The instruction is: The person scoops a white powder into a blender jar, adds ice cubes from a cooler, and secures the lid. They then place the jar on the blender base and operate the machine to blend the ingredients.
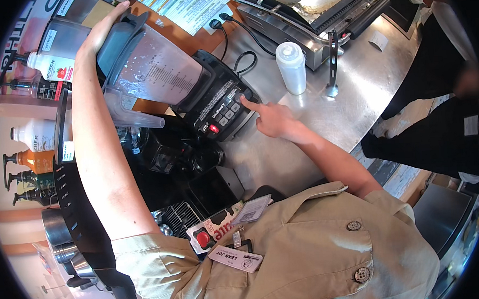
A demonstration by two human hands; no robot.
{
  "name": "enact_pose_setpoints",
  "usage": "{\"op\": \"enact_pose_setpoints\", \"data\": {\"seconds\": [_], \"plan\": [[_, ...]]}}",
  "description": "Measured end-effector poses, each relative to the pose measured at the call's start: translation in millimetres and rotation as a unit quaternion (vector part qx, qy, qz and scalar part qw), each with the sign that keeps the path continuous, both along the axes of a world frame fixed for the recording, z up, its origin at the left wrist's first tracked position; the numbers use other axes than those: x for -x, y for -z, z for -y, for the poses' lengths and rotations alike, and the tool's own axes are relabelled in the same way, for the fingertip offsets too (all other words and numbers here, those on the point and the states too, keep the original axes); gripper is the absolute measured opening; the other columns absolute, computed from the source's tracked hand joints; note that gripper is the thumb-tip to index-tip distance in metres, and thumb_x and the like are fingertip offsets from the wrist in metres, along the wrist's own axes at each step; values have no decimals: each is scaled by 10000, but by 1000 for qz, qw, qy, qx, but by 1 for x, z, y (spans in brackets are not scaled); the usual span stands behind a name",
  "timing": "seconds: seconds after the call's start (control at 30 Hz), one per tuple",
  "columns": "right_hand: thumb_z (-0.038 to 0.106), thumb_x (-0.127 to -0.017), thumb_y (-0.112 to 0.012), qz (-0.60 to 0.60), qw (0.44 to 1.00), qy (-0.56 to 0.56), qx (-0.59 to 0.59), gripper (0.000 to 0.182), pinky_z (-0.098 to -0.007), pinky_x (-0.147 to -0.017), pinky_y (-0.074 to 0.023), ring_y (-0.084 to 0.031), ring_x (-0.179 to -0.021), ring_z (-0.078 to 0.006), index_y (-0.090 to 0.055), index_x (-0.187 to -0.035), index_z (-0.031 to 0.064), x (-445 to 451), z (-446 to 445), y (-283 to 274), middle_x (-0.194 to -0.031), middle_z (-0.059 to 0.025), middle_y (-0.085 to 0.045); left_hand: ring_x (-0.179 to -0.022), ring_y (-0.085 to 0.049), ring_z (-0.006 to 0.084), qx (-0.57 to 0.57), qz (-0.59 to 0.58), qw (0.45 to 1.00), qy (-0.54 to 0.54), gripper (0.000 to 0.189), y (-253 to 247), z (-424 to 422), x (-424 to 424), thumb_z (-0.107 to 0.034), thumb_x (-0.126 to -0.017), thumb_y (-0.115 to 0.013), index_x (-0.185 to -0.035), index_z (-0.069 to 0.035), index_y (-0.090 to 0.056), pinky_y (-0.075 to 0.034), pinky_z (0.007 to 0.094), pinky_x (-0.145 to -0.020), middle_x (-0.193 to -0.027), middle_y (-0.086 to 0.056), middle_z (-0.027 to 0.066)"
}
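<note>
My left hand [102, 33] lies over the dark lid [116, 46] of a blender jar, holding it from the lid side; part of the hand is hard to make out. Pale pinkish contents and splashes show through the clear blender jar [158, 68]. The jar sits on a black blender base [221, 105] with a button panel and a lit red switch. My right hand [274, 117] holds nothing; its extended index fingertip touches the panel's upper end, and the other fingers are curled. A white squeeze bottle [291, 67] stands beyond the right hand.
A contact grill [313, 11] stands at the back of the steel counter [327, 120]. Near the squeeze bottle is a black-handled tool [332, 63]. Black plugs [216, 25] and cords lie behind the blender. Pump bottles [37, 160] line the left side. Another person's dark-trousered legs [426, 139] are at right.
</note>
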State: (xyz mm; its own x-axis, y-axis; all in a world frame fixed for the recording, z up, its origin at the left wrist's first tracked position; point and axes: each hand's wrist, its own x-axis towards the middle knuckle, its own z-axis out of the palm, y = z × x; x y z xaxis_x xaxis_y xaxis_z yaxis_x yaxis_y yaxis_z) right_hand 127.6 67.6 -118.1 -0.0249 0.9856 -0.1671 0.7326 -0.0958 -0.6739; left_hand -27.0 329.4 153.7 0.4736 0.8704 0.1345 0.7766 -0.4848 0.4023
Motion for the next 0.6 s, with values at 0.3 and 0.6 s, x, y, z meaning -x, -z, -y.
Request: {"op": "enact_pose_setpoints", "data": {"seconds": [0.3, 0.6], "plan": [[103, -730, -420, -26, 999, 1, -42, 676, -412, -771, -445, -555, -857, -340, -267, -1343, 345, -2, -1, 13, -918, -159, -603, -886, -555, 202, 12, 13, 1000, -12, 796, -1, 8, -5, -692, -658, -514, -1184, -95, -537, -415, 281, -787, -1058, -570, 159], [107, -726, -417, -27, 999, -1, -20, 677, -416, -769, -443, -554, -874, -336, -267, -1342, 341, -3, 0, 3, -935, -155, -603, -865, -557, 200, 11, 31, 999, -19, 802, 1, 8, -5, -684, -661, -522, -1172, -66, -539, -416, 278, -780, -1041, -576, 157]]}}
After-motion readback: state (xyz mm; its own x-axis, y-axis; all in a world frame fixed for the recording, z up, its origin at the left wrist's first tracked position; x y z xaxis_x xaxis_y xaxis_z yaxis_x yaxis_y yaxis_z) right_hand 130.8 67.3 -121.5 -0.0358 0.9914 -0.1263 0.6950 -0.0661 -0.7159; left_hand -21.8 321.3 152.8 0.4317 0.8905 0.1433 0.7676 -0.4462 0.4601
